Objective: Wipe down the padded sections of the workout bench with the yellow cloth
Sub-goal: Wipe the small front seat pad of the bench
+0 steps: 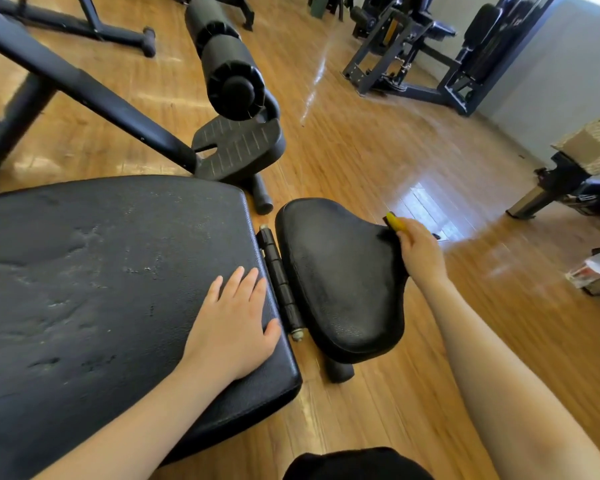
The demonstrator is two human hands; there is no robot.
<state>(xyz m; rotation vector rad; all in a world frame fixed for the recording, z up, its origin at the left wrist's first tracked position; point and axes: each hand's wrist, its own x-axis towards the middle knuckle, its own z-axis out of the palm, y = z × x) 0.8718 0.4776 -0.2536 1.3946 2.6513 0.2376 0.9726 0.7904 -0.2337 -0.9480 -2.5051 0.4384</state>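
The workout bench has a large black back pad (pixel 101 289) on the left, its surface worn and dented, and a smaller black seat pad (pixel 340 282) to its right, joined by a hinge (pixel 281 282). My left hand (pixel 232 323) lies flat, fingers apart, on the back pad's right end near the hinge. At the seat pad's far right edge my right hand (pixel 418 252) grips the yellow cloth (pixel 394 221). Only a small bunch of cloth shows above the fingers, pressed against the pad edge.
Black foam rollers (pixel 219 53) and a footplate (pixel 236 147) stand beyond the bench, with a slanted black frame bar (pixel 84 88) at left. Other gym machines (pixel 430 53) stand at the back right. A low stand (pixel 568 174) and a plastic-wrapped item (pixel 596 271) sit on the wooden floor at right.
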